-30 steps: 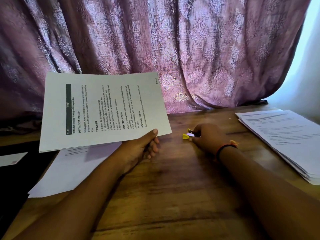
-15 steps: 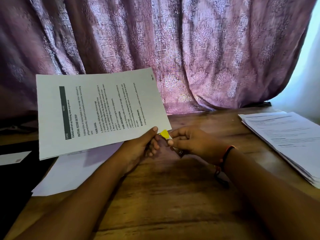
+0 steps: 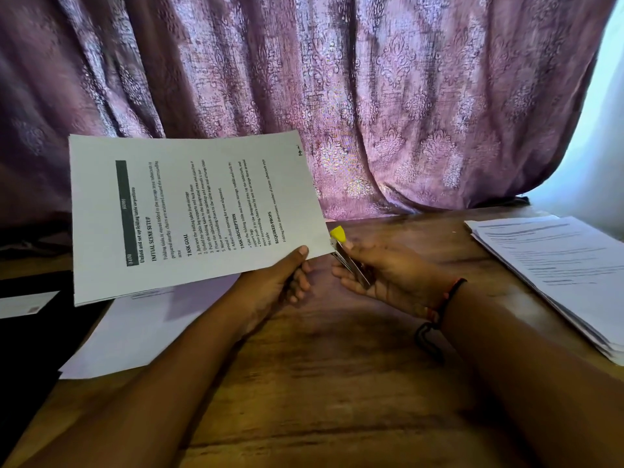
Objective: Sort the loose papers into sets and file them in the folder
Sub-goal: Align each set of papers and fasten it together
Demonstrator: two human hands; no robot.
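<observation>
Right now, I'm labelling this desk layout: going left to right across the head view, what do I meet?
Small white paper slip → set of printed white sheets in the left hand → yellow-tipped metal stapler in the right hand → thick stack of printed white papers.

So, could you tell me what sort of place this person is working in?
Probably a home desk by a window: a wooden table against a patterned mauve curtain, with daylight at its right edge and a stack of papers.
</observation>
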